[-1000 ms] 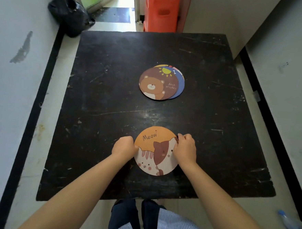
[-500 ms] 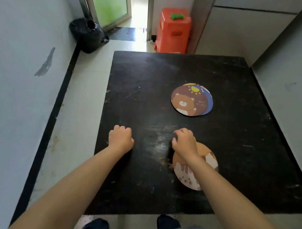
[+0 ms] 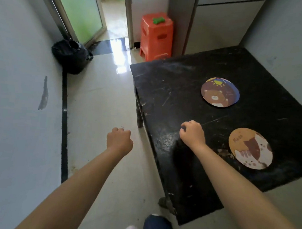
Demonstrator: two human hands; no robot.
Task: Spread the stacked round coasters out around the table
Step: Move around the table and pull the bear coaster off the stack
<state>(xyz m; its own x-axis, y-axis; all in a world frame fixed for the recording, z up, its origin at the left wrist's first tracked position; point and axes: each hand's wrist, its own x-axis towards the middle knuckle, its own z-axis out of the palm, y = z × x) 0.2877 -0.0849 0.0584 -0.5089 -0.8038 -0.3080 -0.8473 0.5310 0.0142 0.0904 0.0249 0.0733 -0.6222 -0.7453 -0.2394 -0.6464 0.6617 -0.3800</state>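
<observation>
The cat coaster (image 3: 250, 148) is lying flat on the black worktop (image 3: 175, 91), nearer the person than the remaining coaster stack (image 3: 219, 92), whose top piece is showing a bear; the two are sitting well apart. The right hand (image 3: 192, 134) is resting on the worktop to the left of the cat coaster, its grip curled closed and holding nothing. The left hand (image 3: 119, 141) is hanging over the floor (image 3: 101, 102), off the worktop's left edge, its grip loosely fisted and empty.
</observation>
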